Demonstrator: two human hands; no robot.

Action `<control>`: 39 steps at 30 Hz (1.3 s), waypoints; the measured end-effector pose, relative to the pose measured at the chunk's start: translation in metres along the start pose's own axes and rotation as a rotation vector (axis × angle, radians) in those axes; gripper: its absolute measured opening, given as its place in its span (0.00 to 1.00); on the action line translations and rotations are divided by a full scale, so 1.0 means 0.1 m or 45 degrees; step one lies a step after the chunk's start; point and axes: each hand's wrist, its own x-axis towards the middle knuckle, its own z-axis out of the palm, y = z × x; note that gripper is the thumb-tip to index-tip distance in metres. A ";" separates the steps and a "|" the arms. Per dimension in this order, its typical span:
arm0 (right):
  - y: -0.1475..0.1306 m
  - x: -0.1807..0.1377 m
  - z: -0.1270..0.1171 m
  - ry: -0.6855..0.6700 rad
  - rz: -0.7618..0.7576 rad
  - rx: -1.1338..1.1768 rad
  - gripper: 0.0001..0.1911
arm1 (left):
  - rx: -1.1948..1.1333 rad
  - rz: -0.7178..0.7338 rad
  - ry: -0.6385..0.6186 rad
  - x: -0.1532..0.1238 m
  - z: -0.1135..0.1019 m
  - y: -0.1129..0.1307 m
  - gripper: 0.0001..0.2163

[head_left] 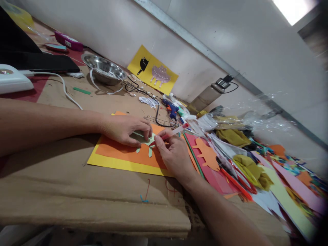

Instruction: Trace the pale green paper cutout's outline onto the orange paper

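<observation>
My left hand (125,129) lies fingers-down on a pale green paper cut-out (146,142), pressing it onto an orange sheet (115,150) that rests on a yellow sheet (112,162). My right hand (171,150) is pinched around a thin stick with a red end (179,129), its fingertips meeting the green cut-out right beside my left fingers. Both forearms rest on the brown cardboard-covered table (77,198).
A steel bowl (104,70) and a yellow card with cut-outs (152,70) sit at the back by the wall. A blue glue gun (171,110), scissors with red handles (238,179), an orange cut-out (207,154) and heaps of coloured paper scraps fill the right. A white device (12,79) with a cable lies left.
</observation>
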 end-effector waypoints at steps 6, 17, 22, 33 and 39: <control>0.00 0.00 0.00 -0.003 -0.012 0.025 0.13 | 0.017 0.001 -0.004 -0.01 0.00 0.00 0.06; 0.00 0.00 0.00 -0.001 0.007 0.062 0.13 | -0.034 0.010 0.019 0.00 0.00 0.01 0.05; -0.01 0.00 -0.01 -0.002 0.006 0.069 0.13 | -0.048 0.019 0.009 0.00 -0.01 0.01 0.06; -0.02 0.00 -0.01 -0.029 0.014 0.056 0.14 | -0.044 0.012 0.007 0.00 0.00 0.02 0.05; -0.01 -0.01 -0.01 -0.041 0.030 0.044 0.14 | -0.025 0.026 0.006 -0.01 0.00 0.00 0.05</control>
